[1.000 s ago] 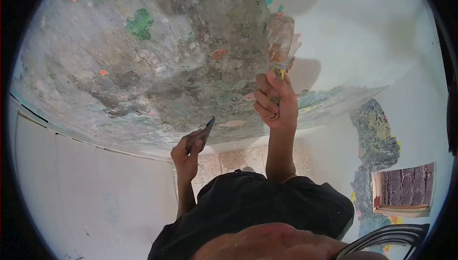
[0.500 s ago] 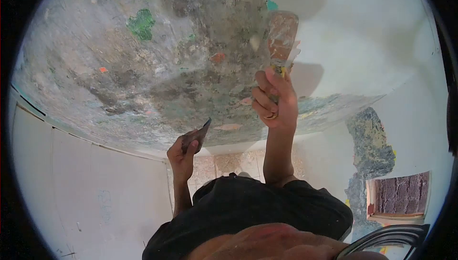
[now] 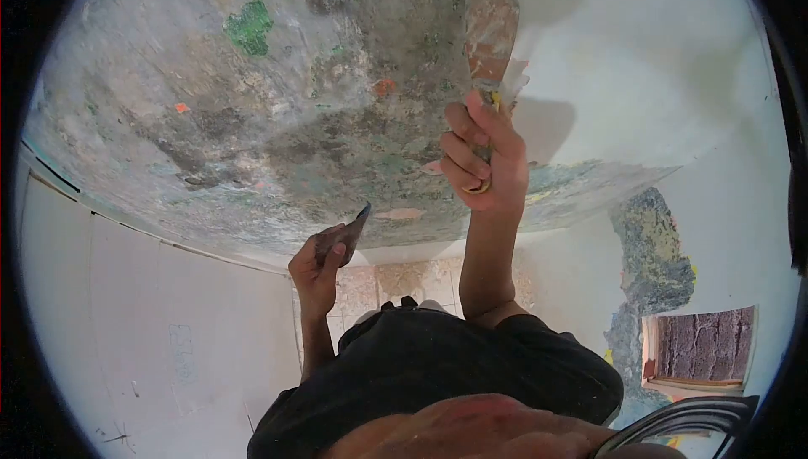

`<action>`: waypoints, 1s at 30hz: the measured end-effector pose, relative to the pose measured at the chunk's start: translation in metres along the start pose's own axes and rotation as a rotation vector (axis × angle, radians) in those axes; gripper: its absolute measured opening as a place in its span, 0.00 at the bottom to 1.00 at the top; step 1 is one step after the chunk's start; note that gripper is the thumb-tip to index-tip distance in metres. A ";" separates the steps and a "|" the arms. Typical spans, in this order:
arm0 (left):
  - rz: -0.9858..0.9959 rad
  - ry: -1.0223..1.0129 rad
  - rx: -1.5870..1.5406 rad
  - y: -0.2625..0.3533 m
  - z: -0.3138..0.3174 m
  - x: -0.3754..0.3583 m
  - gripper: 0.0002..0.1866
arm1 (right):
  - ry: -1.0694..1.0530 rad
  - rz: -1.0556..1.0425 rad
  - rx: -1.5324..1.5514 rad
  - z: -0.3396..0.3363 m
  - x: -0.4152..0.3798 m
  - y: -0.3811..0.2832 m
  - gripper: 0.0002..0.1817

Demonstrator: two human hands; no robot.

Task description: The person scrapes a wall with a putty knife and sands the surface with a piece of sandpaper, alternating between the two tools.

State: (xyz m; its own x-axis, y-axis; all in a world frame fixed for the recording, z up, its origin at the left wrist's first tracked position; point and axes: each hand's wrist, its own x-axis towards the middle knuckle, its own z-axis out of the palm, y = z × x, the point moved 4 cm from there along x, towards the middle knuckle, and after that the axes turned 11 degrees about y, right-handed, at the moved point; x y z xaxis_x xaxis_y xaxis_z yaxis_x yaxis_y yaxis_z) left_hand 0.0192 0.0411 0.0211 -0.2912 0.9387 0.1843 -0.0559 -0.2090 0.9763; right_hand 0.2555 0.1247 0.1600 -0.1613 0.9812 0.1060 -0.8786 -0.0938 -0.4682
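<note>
My right hand [image 3: 486, 164] is raised overhead and grips the handle of a wide putty knife [image 3: 491, 38]. Its plaster-smeared blade lies flat against the ceiling [image 3: 252, 106], right on the border between the rough grey scraped area and the smooth white coat [image 3: 640, 63]. My left hand [image 3: 316, 270] is lower, near the top of the wall. It holds a small dark scraper blade [image 3: 353, 232] that points up toward the ceiling without touching it.
The scraped ceiling shows green [image 3: 249, 26] and orange paint flecks. White walls meet it at left and behind. A rough unplastered patch [image 3: 652, 257] and a small brick-backed wall niche [image 3: 703, 345] are on the right wall. My black shirt [image 3: 438, 375] fills the bottom.
My right hand has pushed the putty knife a little farther along the ceiling, away from me. My left hand with the small scraper has dropped slightly to the left.
</note>
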 end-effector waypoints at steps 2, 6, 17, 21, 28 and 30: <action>-0.013 -0.010 0.017 -0.004 -0.003 -0.004 0.15 | 0.044 -0.029 -0.033 -0.002 -0.006 0.003 0.02; -0.020 -0.021 0.018 -0.007 0.001 -0.002 0.15 | -0.004 -0.007 -0.006 0.002 0.002 -0.005 0.03; 0.003 -0.036 0.016 0.002 -0.001 0.003 0.14 | 0.093 -0.061 -0.106 -0.004 -0.009 0.002 0.03; -0.012 0.004 -0.023 0.004 -0.006 0.006 0.14 | 0.023 -0.028 -0.083 -0.004 0.001 -0.010 0.03; 0.004 -0.009 0.028 -0.001 -0.014 -0.005 0.14 | -0.053 0.021 -0.010 0.005 -0.002 -0.010 0.06; 0.003 -0.031 0.019 0.007 -0.007 -0.002 0.14 | -0.077 0.022 -0.006 0.007 0.001 -0.013 0.10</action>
State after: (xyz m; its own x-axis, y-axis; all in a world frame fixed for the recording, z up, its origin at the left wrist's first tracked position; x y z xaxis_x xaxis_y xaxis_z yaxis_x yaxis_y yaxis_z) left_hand 0.0121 0.0358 0.0271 -0.2612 0.9464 0.1902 -0.0370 -0.2067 0.9777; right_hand 0.2634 0.1259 0.1718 -0.2150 0.9630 0.1625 -0.8717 -0.1142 -0.4766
